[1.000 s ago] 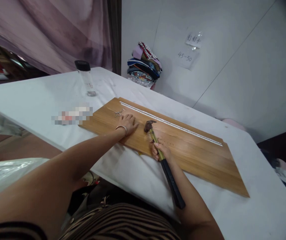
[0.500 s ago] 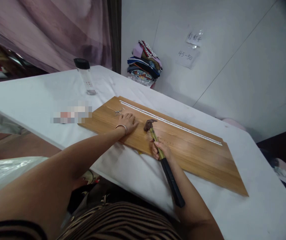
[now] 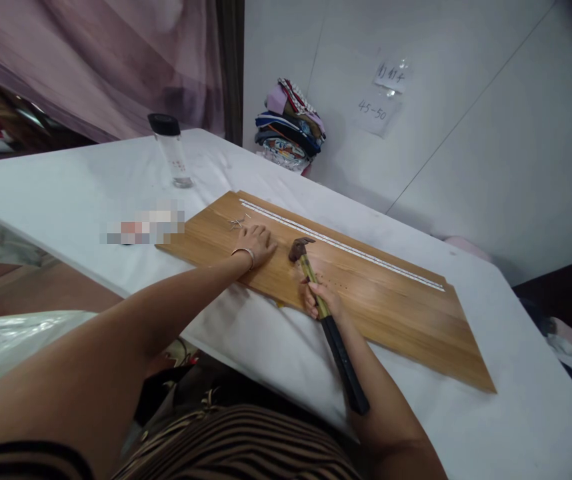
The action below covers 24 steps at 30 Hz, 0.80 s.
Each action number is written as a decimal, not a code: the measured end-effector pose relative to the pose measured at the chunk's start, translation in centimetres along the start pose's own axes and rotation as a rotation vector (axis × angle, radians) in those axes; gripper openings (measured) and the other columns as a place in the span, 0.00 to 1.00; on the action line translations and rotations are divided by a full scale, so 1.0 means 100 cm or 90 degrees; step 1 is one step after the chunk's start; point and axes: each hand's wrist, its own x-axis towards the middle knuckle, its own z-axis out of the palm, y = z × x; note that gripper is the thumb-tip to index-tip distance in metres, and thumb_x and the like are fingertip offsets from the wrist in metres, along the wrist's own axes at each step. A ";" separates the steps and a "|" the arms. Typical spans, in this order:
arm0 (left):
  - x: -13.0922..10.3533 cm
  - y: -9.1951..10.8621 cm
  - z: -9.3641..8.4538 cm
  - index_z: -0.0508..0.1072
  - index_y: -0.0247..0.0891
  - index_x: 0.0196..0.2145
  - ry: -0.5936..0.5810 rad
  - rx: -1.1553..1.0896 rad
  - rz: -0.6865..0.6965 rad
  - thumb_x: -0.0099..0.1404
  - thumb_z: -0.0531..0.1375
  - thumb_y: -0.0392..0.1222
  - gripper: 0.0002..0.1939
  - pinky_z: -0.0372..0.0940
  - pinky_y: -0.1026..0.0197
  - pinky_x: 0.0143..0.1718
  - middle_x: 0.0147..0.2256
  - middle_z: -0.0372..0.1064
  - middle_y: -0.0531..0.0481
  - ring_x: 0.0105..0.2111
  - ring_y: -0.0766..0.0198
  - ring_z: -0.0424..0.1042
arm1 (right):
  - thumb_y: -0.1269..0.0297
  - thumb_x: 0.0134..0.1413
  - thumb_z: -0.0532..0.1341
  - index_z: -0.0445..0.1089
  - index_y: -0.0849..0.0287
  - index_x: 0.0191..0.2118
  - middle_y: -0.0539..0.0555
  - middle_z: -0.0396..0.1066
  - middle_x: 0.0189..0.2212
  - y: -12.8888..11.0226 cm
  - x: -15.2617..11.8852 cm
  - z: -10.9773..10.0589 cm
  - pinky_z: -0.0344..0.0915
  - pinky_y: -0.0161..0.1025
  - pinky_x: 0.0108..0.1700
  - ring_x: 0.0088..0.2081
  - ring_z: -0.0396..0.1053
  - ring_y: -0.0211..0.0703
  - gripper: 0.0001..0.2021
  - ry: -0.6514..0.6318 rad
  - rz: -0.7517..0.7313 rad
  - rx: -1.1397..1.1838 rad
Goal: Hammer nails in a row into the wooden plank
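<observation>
Across the table lies a wooden board. My right hand is wrapped round the handle of a claw hammer, near the board's front edge. The hammer's rusty head is over the board and its black grip end points back along my forearm. Flat on the board's left part rests my left hand, fingers stretched out and holding nothing. Just beyond its fingertips is a small group of loose nails. Several small dark dots show in the wood to the right of the hammer head.
Two white marked strips run along the board's far edge. On the white-covered table stands a clear bottle with a black lid, beside a blurred-out item. Folded clothes are stacked by the wall.
</observation>
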 end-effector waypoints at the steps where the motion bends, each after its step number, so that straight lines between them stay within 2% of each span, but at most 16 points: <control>1: 0.000 0.000 0.000 0.76 0.37 0.59 -0.001 -0.001 0.000 0.75 0.49 0.54 0.26 0.54 0.41 0.68 0.68 0.66 0.36 0.69 0.45 0.61 | 0.45 0.49 0.72 0.71 0.57 0.42 0.40 0.64 0.15 0.000 0.000 0.000 0.55 0.31 0.13 0.11 0.55 0.32 0.23 0.000 -0.001 0.000; 11: 0.001 -0.002 0.004 0.76 0.41 0.59 0.012 -0.021 -0.002 0.75 0.50 0.54 0.25 0.53 0.41 0.68 0.68 0.67 0.38 0.70 0.45 0.60 | 0.45 0.50 0.72 0.71 0.56 0.42 0.39 0.62 0.15 -0.002 -0.002 0.000 0.55 0.30 0.13 0.11 0.55 0.32 0.22 0.003 0.001 -0.012; 24: 0.001 -0.001 0.003 0.77 0.40 0.57 0.010 -0.027 0.001 0.74 0.50 0.53 0.25 0.54 0.40 0.67 0.66 0.68 0.37 0.68 0.44 0.61 | 0.46 0.50 0.71 0.70 0.58 0.42 0.40 0.63 0.15 -0.004 -0.003 0.001 0.53 0.31 0.13 0.11 0.55 0.32 0.23 0.003 0.000 -0.023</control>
